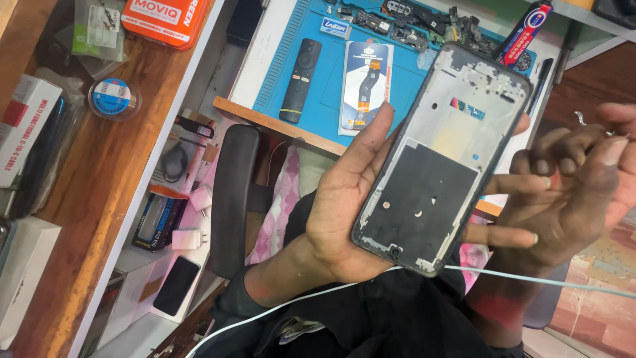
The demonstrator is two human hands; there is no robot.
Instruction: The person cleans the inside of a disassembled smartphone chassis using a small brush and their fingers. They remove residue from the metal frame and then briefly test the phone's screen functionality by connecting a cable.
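Observation:
My left hand [344,199] cradles an opened phone frame [437,159], held tilted with its bare inner side up: silver metal at the top, a black sheet over the lower half. My fingers reach out from under its right edge. My right hand [583,185] hovers just right of the frame with fingers curled and apart, holding nothing that I can see. A thin white cable [530,280] runs across my lap below both hands.
A blue work mat [311,83] on the bench carries a black remote [299,79], a packaged flex cable [364,86] and several small phone parts [424,26]. A wooden shelf [86,192] at left holds boxes, a tape roll [114,98] and an orange case [169,20]. A black chair arm [233,199] is nearby.

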